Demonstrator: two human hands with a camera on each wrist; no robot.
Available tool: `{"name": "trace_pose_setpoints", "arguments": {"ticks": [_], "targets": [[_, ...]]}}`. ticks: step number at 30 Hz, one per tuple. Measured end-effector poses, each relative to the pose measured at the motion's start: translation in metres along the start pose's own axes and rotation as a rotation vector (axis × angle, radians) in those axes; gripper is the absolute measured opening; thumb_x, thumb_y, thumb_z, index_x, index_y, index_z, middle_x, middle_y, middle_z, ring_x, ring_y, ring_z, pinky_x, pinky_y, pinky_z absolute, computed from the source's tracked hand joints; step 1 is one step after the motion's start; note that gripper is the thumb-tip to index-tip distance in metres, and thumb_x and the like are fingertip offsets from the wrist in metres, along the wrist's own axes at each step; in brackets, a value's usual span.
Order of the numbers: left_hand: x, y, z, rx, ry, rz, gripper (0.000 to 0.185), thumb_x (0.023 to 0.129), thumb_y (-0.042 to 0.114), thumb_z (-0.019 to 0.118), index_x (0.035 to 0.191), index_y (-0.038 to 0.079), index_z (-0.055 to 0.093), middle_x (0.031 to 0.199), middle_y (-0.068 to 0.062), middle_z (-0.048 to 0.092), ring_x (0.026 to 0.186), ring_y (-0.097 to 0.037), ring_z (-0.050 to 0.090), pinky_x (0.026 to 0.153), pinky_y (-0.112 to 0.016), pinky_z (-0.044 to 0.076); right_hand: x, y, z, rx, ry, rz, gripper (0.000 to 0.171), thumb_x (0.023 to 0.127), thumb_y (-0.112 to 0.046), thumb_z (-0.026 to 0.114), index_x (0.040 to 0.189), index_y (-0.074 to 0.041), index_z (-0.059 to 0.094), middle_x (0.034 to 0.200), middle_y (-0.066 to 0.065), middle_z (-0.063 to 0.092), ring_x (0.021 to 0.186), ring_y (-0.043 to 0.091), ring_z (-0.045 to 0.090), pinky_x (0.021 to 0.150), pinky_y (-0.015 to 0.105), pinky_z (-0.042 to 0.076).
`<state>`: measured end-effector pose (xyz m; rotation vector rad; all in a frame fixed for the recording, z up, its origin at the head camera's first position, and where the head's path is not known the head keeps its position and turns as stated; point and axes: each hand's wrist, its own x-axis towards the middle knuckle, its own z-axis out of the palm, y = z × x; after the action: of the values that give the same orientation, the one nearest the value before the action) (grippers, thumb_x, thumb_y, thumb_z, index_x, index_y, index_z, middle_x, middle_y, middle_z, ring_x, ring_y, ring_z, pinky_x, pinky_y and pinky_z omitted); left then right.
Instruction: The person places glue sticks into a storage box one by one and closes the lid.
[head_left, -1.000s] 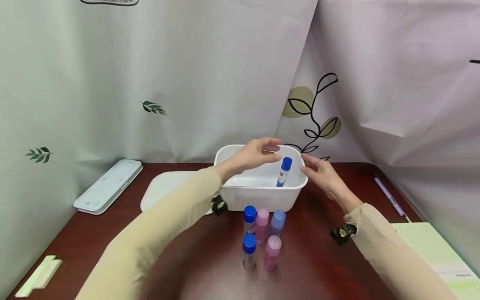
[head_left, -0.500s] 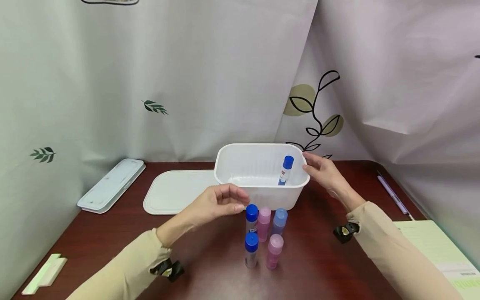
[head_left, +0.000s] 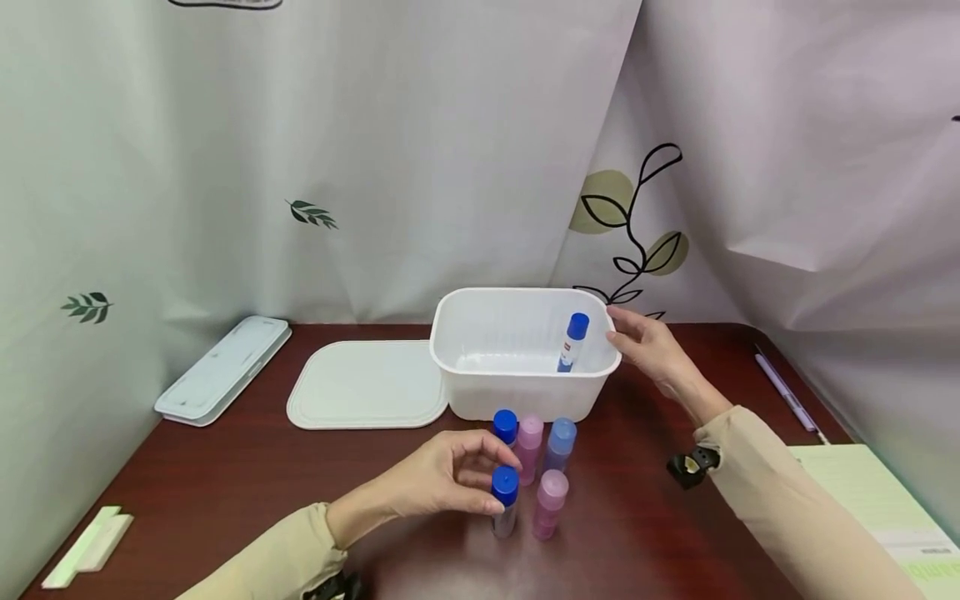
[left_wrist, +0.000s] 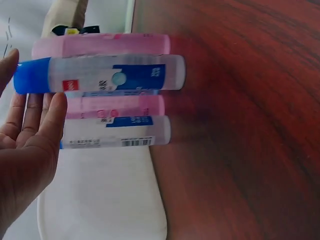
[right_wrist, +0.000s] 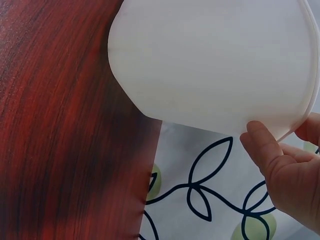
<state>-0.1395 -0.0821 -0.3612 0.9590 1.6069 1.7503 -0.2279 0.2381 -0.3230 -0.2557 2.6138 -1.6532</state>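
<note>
Left hand [head_left: 442, 479] closes its fingers on the nearest blue-capped glue stick [head_left: 504, 500], upright on the worktop [head_left: 225, 483]. Right hand [head_left: 648, 350] grips the white tub [head_left: 517, 392] rim just beyond.

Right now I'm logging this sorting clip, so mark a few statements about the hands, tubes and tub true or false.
1. One blue-capped tube stands inside the white tub. True.
2. The left hand is at the near blue-capped tube. True.
3. The right hand lies flat on the table. False: its fingers are at the tub's right rim.
4. The lid covers the tub. False: it lies on the table left of the tub.
5. Five tubes stand before the tub. True.
</note>
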Motion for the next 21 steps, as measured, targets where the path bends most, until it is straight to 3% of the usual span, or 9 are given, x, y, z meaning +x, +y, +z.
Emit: {"name": "trace_pose_setpoints", "arguments": {"ticks": [5,8,12,17,21], "targets": [[0.000,-0.003,0.003,0.044,0.001,0.026,0.039,0.081,0.001,0.071,0.113,-0.014,0.053,0.110,-0.037,0.056,0.096,-0.013,0.067,0.081,-0.030,0.055,0.000,0.001,0.002,-0.006,0.004,0.021,0.054,0.097,-0.007,0.048,0.146,0.003,0.026,0.139,0.030,0.040,0.121,0.041,0.049,0.095,0.044,0.045],[0.001,0.008,-0.001,0.081,0.013,0.019,0.037,0.081,0.001,0.071,0.112,-0.012,0.056,0.108,-0.032,0.060,0.095,-0.014,0.067,0.081,-0.032,0.056,0.000,0.001,0.002,-0.006,0.003,0.031,0.054,0.097,-0.007,0.048,0.146,0.002,0.026,0.139,0.030,0.040,0.121,0.041,0.049,0.095,0.045,0.045],[0.008,0.047,-0.014,0.160,0.081,0.001,0.037,0.081,0.004,0.072,0.114,-0.007,0.059,0.104,-0.025,0.064,0.091,-0.016,0.066,0.078,-0.031,0.057,0.000,0.000,0.001,-0.001,0.002,0.028,0.054,0.097,-0.006,0.047,0.146,0.003,0.025,0.140,0.031,0.039,0.122,0.043,0.047,0.096,0.047,0.044],[0.031,0.107,-0.037,0.280,0.251,0.023,0.038,0.082,0.006,0.071,0.118,0.000,0.059,0.102,-0.012,0.066,0.091,-0.020,0.063,0.081,-0.029,0.055,0.000,0.000,0.000,0.001,0.001,0.015,0.054,0.097,-0.005,0.047,0.145,0.004,0.025,0.140,0.031,0.038,0.123,0.043,0.046,0.096,0.048,0.043],[0.060,0.129,-0.052,0.296,0.355,0.055,0.037,0.086,0.004,0.067,0.121,0.001,0.057,0.103,-0.010,0.065,0.091,-0.019,0.062,0.086,-0.031,0.054,0.000,0.000,0.001,0.009,-0.004,0.018,0.054,0.097,-0.007,0.048,0.146,0.003,0.025,0.140,0.030,0.039,0.122,0.042,0.047,0.096,0.045,0.044]]}}
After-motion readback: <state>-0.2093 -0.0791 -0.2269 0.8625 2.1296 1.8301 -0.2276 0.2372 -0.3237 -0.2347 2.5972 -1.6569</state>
